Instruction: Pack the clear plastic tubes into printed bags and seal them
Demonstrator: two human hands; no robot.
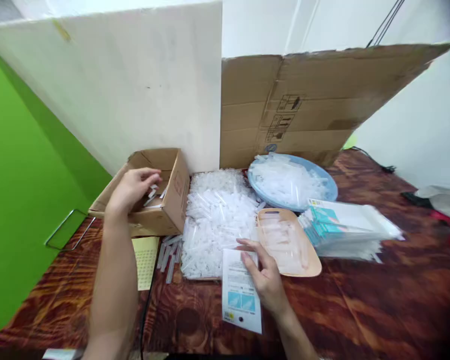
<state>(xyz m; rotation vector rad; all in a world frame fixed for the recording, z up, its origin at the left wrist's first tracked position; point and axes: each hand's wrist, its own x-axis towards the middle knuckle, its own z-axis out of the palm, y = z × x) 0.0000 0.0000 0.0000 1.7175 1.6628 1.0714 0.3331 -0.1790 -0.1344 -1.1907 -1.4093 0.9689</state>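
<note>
My left hand [133, 187] is over the open cardboard box [178, 192], its fingers bent together. Small white strips [150, 200] lie in the box just below the fingertips; whether one is pinched between them is hidden. My right hand [264, 275] grips a flat printed packet [240, 295] by its upper right side, thumb on top. The packet is white with blue pictures and a small dark round hole near the lower edge. Behind it lies a large heap of clear plastic tubes [217, 220], close to my right fingertips.
A blue basin [332, 187] heaped with clear plastic pieces stands behind a tan tray [311, 265] of tubes. Stacked printed packets [345, 227] lie to the right. A yellow label sheet [146, 260] and loose strips [169, 257] lie left. Cardboard panels [315, 100] rise behind.
</note>
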